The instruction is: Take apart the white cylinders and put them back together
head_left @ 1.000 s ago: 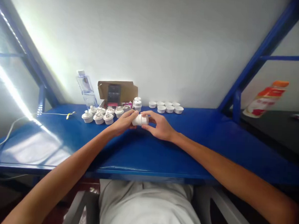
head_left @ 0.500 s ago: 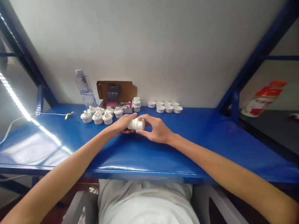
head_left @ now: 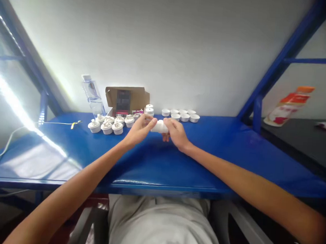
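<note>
A white cylindrical plastic fitting [head_left: 159, 126] is held sideways above the blue table, between my two hands. My left hand [head_left: 143, 126] grips its left end with the thumb on top. Around the right end close the fingers of my right hand [head_left: 176, 132], partly showing underneath. Fingers cover both ends, so its exact kind cannot be made out. Left of my hands stand several white round cups with fittings on top [head_left: 106, 127]. Behind my hands, small white cylindrical pieces [head_left: 149, 109] are stacked, and several open white cups [head_left: 184, 117] stand to their right.
An open cardboard box [head_left: 139, 94] with a dark insert stands against the wall. Beside it is a clear bottle [head_left: 94, 97]. A white cable [head_left: 58, 123] runs over the left of the blue table [head_left: 204, 165]. On a dark surface at right stands a red-and-white bottle [head_left: 288, 106].
Both hands have moved slightly right and away from me with the fitting. The right hand has turned, its thumb now on top, and the left thumb has also come over the piece.
</note>
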A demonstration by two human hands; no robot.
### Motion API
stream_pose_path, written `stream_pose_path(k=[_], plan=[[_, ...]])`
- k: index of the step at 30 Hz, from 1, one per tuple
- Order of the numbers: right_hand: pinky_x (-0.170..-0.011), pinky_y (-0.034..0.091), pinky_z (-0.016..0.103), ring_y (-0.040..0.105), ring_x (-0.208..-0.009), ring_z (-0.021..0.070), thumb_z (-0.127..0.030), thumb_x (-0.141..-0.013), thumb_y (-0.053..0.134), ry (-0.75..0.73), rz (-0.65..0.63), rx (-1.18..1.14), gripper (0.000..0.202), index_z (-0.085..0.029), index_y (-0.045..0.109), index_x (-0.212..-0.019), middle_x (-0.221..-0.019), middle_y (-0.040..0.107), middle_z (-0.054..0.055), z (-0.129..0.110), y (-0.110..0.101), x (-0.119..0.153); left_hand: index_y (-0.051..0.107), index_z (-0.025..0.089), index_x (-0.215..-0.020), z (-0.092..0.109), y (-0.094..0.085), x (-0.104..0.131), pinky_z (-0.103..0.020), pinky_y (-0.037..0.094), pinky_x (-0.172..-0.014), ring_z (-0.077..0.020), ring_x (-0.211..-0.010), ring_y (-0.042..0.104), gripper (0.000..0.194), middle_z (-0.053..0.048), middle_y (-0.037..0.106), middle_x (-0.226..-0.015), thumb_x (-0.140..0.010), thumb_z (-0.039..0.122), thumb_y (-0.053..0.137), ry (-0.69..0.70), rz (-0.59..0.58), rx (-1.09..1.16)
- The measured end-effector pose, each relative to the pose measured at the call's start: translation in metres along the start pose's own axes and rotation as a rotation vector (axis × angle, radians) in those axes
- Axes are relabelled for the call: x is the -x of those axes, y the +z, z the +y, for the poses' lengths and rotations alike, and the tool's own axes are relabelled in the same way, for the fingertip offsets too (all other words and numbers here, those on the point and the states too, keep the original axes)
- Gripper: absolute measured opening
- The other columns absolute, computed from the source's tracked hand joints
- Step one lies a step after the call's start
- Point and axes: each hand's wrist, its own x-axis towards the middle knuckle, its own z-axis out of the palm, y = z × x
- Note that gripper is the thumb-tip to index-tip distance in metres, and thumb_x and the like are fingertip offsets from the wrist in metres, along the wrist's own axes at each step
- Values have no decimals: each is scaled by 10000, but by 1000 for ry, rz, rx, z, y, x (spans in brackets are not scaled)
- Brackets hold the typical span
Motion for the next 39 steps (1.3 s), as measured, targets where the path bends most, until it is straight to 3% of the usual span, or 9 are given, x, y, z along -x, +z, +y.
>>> stream_pose_path(k=[3, 8, 11, 16, 22, 26, 30, 34, 39], plan=[[-470, 440, 289, 575, -474, 166, -690, -917, 533, -137, 28, 143, 461, -232, 581, -918, -570, 602, -22, 0, 0, 3, 560, 156, -983, 0, 1, 0, -317, 531, -678, -182, -687, 649, 490, -37, 646, -740, -923, 642, 543, -85, -106, -24], [-481, 391, 295, 496, -447, 147, -724, -955, 396, -122, 14, 242, 558, -225, 569, -775, -508, 509, -25, -1, -6, -3, 552, 168, -1110, -7, -3, -2, -304, 519, -751, -186, -794, 669, 435, -46, 683, -858, -916, 552, 613, 136, -108, -154], [-526, 428, 287, 555, -515, 158, -663, -910, 537, -120, -13, 336, 456, -214, 610, -903, -616, 593, -13, 1, -14, -15, 549, 180, -1114, -12, -11, -3, -336, 525, -827, -218, -925, 667, 338, -75, 690, -1020, -912, 440, 627, 196, -157, -359], [-736, 478, 320, 646, -790, 227, -438, -808, 705, -274, -44, 861, 359, -206, 626, -1070, -879, 705, 45, 13, -25, -56, 636, 185, -1021, -19, -20, -2, -425, 495, -928, -281, -1008, 639, 193, -102, 686, -1047, -861, 290, 613, 187, -224, -871], [-894, 460, 345, 633, -1070, 278, -407, -971, 538, -191, -53, 1180, 345, -170, 642, -1200, -1160, 708, 144, 32, -21, -113, 656, 181, -1042, -15, -17, 0, -402, 500, -932, -266, -1006, 639, 235, -106, 671, -1072, -878, 342, 605, 203, -411, -956], [-989, 416, 407, 590, -1180, 320, -451, -1027, 437, -93, -79, 1393, 395, -178, 650, -1218, -1258, 665, 185, 32, -19, -138, 657, 186, -1035, -11, -18, 1, -377, 505, -905, -257, -1006, 637, 238, -104, 666, -1087, -895, 365, 587, 184, -441, -978], [-1016, 401, 443, 585, -1202, 348, -478, -997, 502, -38, -150, 1462, 455, -162, 602, -1309, -1253, 673, 204, 27, -20, -143, 654, 184, -1061, -11, -21, 1, -401, 491, -928, -278, -1037, 620, 257, -111, 653, -1111, -888, 365, 594, 167, -360, -1045], [-989, 426, 451, 654, -1093, 356, -232, -918, 617, -143, -184, 1397, 556, -152, 498, -1455, -1143, 726, 199, 27, -24, -124, 637, 148, -1110, -13, -29, -2, -457, 454, -977, -328, -1110, 573, 296, -167, 618, -1164, -887, 335, 581, 163, -105, -1160], [-899, 513, 419, 710, -923, 295, -192, -893, 593, -320, -255, 996, 401, -216, 679, -1284, -1001, 773, 95, 21, -32, -72, 567, 141, -1277, -22, -44, -9, -551, 314, -1100, -399, -1348, 393, 430, -221, 486, -1420, -869, 274, 579, 185, 208, -1370]])
